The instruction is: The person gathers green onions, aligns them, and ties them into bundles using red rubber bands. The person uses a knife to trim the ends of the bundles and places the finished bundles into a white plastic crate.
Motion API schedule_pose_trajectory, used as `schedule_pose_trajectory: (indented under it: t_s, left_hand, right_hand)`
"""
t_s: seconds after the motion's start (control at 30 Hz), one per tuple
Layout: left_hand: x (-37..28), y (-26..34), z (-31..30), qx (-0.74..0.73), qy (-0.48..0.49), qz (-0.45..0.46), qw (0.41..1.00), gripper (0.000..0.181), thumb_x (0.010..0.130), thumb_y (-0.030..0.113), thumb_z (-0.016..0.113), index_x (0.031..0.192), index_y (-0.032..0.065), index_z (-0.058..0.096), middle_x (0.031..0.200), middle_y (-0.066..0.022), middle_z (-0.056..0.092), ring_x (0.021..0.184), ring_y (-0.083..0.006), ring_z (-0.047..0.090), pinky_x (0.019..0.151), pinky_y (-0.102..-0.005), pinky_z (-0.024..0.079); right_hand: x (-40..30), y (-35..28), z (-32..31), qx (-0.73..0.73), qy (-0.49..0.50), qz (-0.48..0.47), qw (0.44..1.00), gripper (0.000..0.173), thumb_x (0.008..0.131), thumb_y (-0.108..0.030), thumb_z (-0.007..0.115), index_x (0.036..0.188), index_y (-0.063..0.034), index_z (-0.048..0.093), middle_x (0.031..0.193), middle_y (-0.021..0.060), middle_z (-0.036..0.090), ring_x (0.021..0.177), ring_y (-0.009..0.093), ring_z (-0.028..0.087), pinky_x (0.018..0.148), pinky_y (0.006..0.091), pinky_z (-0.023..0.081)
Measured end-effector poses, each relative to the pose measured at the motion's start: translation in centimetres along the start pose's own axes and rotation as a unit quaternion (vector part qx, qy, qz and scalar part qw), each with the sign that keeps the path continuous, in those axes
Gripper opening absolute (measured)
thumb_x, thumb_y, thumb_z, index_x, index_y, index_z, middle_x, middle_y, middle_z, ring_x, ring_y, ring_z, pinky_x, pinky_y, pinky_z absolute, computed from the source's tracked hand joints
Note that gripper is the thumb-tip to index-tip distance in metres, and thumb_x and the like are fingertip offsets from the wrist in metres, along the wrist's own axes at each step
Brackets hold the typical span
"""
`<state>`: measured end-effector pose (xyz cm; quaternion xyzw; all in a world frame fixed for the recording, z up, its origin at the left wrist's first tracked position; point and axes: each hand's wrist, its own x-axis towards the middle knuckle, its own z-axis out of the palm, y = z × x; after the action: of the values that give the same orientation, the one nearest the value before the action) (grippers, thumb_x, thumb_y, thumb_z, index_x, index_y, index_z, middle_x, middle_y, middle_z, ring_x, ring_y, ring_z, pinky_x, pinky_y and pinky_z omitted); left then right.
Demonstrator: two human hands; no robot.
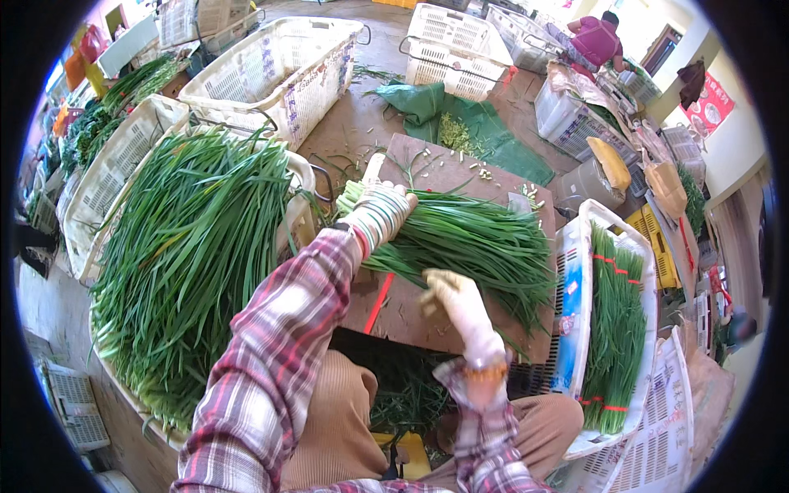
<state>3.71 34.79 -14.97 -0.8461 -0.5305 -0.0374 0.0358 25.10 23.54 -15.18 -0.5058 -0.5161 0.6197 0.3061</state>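
A thick bunch of long green leaves, apparently Chinese chives (474, 231), lies across a brown board (407, 308), its pale stem ends towards the left. My left hand (382, 212), in a striped glove, grips the bunch near those ends. Just below the leaves is my right hand (453, 296), in a pale glove, slightly blurred, its fingers apart and holding nothing visible. A red strip (379, 303) lies on the board between my two forearms, partly under the leaves. Cut stem pieces (484, 172) are scattered on the board's far edge.
A basket heaped with loose chives (197, 246) stands at left. At right, a white basket (585, 296) holds chives tied with red bands (616, 326). Beyond the board are a green sheet (493, 135) and white plastic crates (277, 74). A person (595, 40) bends at the far right.
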Motion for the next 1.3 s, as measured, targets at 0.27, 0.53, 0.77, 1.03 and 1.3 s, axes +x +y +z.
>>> schedule_pose_trajectory:
  t_s: [0.27,0.53,0.77,1.03,1.3]
  left_hand:
    - [-0.6,0.2,0.5,-0.045,0.081,0.014,0.996,0.041,0.072,0.016,0.066,0.11,0.005,0.055,0.1,-0.0161,0.061,0.099,-0.0346,0.06,0.102,-0.0489,0.038]
    - [-1.5,0.9,-0.7,-0.059,0.254,-0.084,0.962,0.042,0.082,0.038,0.062,0.103,0.0018,0.064,0.102,-0.0175,0.063,0.102,-0.0322,0.059,0.099,-0.0477,0.038]
    - [-0.8,0.6,2.6,-0.073,0.159,-0.087,0.981,0.036,0.09,0.039,0.054,0.085,0.0067,0.07,0.084,-0.015,0.065,0.086,-0.0311,0.062,0.089,-0.0488,0.042]
    - [0.3,-0.5,3.4,-0.079,0.27,-0.062,0.958,0.042,0.083,0.031,0.062,0.115,0.0037,0.059,0.113,-0.0176,0.062,0.109,-0.0326,0.057,0.098,-0.0474,0.04]
    - [2.0,-1.2,3.1,-0.069,0.038,-0.047,0.996,0.034,0.091,0.035,0.048,0.092,0.0095,0.07,0.095,-0.0107,0.071,0.091,-0.0255,0.067,0.111,-0.0479,0.025]
  right_hand:
    - [11.9,-2.6,2.2,-0.486,0.253,-0.425,0.721,0.032,0.093,-0.016,0.054,0.123,-0.0059,0.06,0.112,0.0145,0.064,0.105,0.034,0.059,0.102,0.0449,0.039]
    - [11.3,-0.5,2.6,-0.546,0.237,-0.351,0.723,0.027,0.092,-0.024,0.053,0.113,-0.0093,0.063,0.095,0.0098,0.064,0.094,0.028,0.059,0.087,0.0434,0.043]
    - [15.1,-4.8,-1.0,-0.532,0.245,-0.406,0.702,0.033,0.088,-0.022,0.058,0.116,-0.0045,0.062,0.115,0.0179,0.062,0.11,0.034,0.056,0.098,0.0431,0.042]
    - [15.5,-1.2,-5.0,-0.578,0.075,-0.226,0.781,0.026,0.093,-0.027,0.048,0.092,-0.0061,0.063,0.091,0.0192,0.065,0.086,0.039,0.063,0.079,0.0477,0.05]
    - [20.0,-5.7,-4.6,-0.661,0.069,-0.246,0.706,0.025,0.086,-0.031,0.06,0.094,-0.0078,0.067,0.091,0.0188,0.067,0.088,0.035,0.065,0.08,0.0441,0.051]
